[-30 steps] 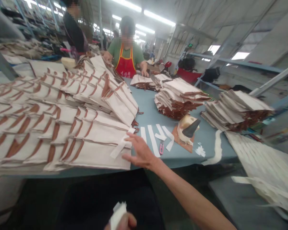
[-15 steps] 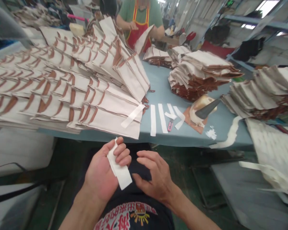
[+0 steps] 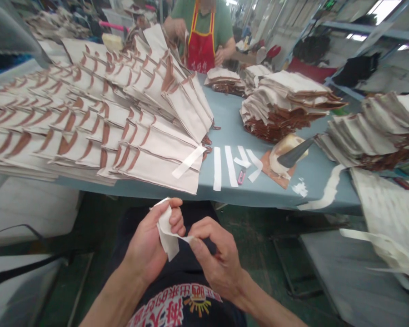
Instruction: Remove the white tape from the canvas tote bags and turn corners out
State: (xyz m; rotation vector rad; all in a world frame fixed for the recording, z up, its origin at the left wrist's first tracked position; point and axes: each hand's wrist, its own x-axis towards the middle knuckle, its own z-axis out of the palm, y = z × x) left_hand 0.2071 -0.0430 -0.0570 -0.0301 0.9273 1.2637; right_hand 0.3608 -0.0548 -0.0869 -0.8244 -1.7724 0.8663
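As the right hand [image 3: 213,255] pinches it, the white strip [image 3: 165,225] curves.

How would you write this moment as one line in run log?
left hand: holds layered white strip | right hand: pinches one layer's end | blue-grey table: flat white strips, overlapping brown-edged cream pieces

I see plain white on the strips [image 3: 169,246], grey-blue across the surface [image 3: 225,111], cream on the fabric pieces [image 3: 165,169] with curved brown bands [image 3: 134,162], a yellow-edged red apron [image 3: 202,47], and red-and-white lettering [image 3: 172,313] on black.
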